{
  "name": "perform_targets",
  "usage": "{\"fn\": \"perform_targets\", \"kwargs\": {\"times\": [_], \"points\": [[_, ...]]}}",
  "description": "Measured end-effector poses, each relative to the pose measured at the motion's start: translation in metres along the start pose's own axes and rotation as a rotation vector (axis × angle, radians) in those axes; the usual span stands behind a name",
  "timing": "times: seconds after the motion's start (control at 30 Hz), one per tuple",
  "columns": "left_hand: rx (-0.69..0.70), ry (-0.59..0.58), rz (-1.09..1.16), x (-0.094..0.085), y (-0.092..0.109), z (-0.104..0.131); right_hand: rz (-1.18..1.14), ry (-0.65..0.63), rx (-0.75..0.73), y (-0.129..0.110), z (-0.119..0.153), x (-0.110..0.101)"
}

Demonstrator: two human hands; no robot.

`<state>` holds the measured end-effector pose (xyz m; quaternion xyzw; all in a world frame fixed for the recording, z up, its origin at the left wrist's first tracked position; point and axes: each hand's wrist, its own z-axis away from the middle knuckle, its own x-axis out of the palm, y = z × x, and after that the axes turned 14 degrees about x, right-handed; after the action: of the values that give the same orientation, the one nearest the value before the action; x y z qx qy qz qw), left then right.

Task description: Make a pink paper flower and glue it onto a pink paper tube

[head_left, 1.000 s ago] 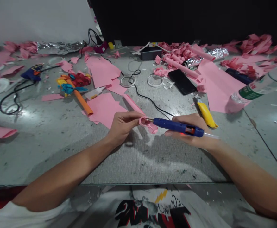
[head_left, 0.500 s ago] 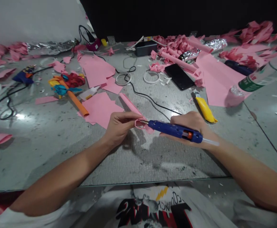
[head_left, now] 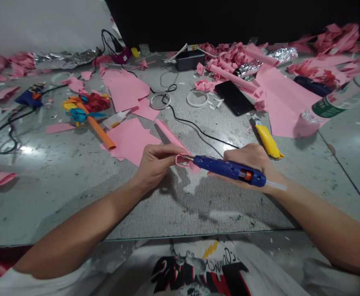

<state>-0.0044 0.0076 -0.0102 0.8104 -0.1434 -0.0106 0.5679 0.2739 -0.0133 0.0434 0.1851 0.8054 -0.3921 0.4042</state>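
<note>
1. My left hand (head_left: 155, 166) pinches curled pink paper (head_left: 180, 165) over the table (head_left: 130, 218).
2. My right hand (head_left: 249, 160) grips the blue glue gun (head_left: 226, 168), nozzle (head_left: 189, 158) at the paper.
3. Curling seems done; gluing looks unfinished.

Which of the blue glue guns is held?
The glue gun in the right hand, pointing at pink paper; the far-left one lies on the table.

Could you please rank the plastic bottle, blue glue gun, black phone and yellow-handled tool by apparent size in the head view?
1. Plastic bottle, though the picture's edge cuts it off
2. Blue glue gun, perhaps helped by nearness
3. Black phone
4. Yellow-handled tool
</note>
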Motion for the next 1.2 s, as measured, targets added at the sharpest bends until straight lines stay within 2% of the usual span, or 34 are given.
{"fn": "perform_targets", "kwargs": {"times": [0.17, 0.47, 0.63, 0.93, 1.2], "points": [[0.013, -0.013, 0.033, 0.0, 0.0001, 0.0004, -0.016, 0.008, -0.023, 0.0003, -0.0002, 0.0], [-0.005, -0.001, -0.008, 0.0001, 0.0006, 0.0004, -0.002, -0.024, 0.041, 0.0039, 0.0032, 0.0011], [0.008, -0.009, 0.017, 0.0, 0.0008, 0.0007, 0.006, -0.004, 0.028, 0.0026, 0.0024, 0.0006], [0.009, 0.01, 0.057, 0.0004, 0.0003, 0.0004, -0.084, 0.002, 0.045, 0.0002, -0.0016, 0.0016], [-0.029, 0.034, 0.021, 0.0033, 0.0065, -0.0022, -0.197, -0.101, 0.089, 0.0005, -0.0029, 0.0001]]}}
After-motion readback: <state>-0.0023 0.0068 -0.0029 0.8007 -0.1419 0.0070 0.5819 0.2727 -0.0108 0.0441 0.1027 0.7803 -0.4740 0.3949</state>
